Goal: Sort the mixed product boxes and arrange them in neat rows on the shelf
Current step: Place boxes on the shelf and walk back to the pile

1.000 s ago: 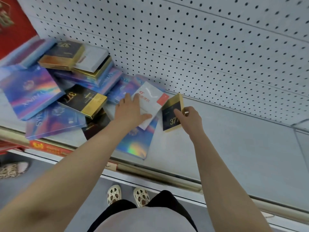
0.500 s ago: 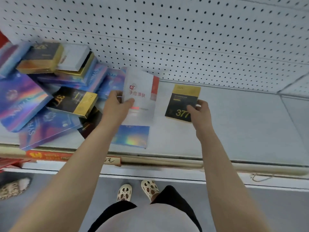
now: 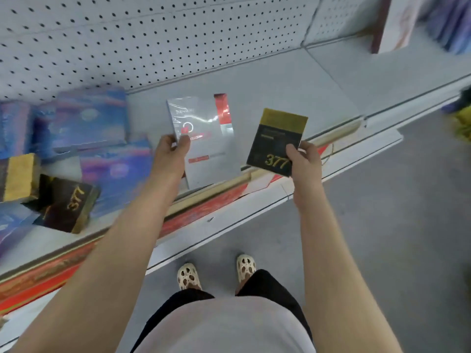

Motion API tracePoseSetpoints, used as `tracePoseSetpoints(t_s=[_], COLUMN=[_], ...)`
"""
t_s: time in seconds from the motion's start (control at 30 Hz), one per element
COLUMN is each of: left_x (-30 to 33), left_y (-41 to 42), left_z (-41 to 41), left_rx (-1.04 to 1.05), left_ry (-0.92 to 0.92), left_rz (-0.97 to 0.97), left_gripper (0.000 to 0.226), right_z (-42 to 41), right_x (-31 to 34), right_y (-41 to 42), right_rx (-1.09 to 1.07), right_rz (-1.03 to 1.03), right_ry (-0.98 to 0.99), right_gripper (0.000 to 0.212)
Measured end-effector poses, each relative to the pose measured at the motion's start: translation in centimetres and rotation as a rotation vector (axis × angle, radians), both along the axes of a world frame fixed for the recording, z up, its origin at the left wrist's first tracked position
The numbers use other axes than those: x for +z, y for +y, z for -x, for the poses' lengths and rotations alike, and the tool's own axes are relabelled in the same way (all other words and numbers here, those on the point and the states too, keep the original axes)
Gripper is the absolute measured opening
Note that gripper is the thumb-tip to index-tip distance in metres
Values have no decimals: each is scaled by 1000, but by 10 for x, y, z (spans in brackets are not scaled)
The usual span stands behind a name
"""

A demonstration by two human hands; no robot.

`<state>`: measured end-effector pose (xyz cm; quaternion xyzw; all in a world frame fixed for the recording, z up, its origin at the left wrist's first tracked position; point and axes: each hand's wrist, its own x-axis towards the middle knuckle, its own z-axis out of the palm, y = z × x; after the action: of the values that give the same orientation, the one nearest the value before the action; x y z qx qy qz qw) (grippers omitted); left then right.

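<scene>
My left hand (image 3: 171, 154) pinches the left edge of a flat white box with a red stripe (image 3: 204, 138), held above the grey shelf (image 3: 275, 82). My right hand (image 3: 302, 159) grips the lower right corner of a black and gold box marked 377 (image 3: 276, 141), lifted over the shelf's front edge. A heap of mixed boxes lies at the left: blue and purple holographic boxes (image 3: 84, 118), a black and gold 377 box (image 3: 66, 203) and a gold-ended one (image 3: 19, 177).
A white pegboard (image 3: 127, 39) backs the shelf. The shelf's front rail carries a red price strip (image 3: 198, 210). More boxes stand blurred at the far right (image 3: 418, 19). Below is grey floor and my feet in pale clogs (image 3: 188, 275).
Both hands have lifted their boxes off the shelf and carried them rightward, away from the heap. My view has swung right, so the heap now sits at the left edge.
</scene>
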<state>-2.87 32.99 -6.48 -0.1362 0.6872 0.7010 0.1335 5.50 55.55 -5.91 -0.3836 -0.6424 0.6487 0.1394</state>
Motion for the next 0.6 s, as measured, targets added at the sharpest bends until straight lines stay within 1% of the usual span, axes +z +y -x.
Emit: tracePoseSetpoints(t_s=[0.07, 0.17, 0.23, 0.37, 0.47, 0.53, 0.6], left_x=[3, 5, 3, 1, 1, 0, -2], left_y=[33, 91, 134, 231, 301, 343, 382], left_z=[-8, -23, -36, -64, -83, -92, -98], left_rx=[-92, -203, -253, -303, -361, -372, -388], left_ry=[13, 20, 27, 23, -2, -12, -3], left_rz=[-7, 18, 33, 25, 33, -15, -26], left_gripper=[5, 18, 19, 21, 18, 13, 14], right_z=[-22, -56, -78, -122, -149, -162, -173], right_x=[-2, -3, -4, 0, 2, 4, 4], right_y=[28, 74, 110, 193, 257, 295, 329], right_rx=[-70, -159, -214, -273, -290, -309, -326], right_rz=[-9, -2, 9, 7, -16, -18, -13], right_ry=[-2, -11, -5, 1, -14, -10, -1], right_gripper=[32, 31, 26, 19, 19, 19, 18])
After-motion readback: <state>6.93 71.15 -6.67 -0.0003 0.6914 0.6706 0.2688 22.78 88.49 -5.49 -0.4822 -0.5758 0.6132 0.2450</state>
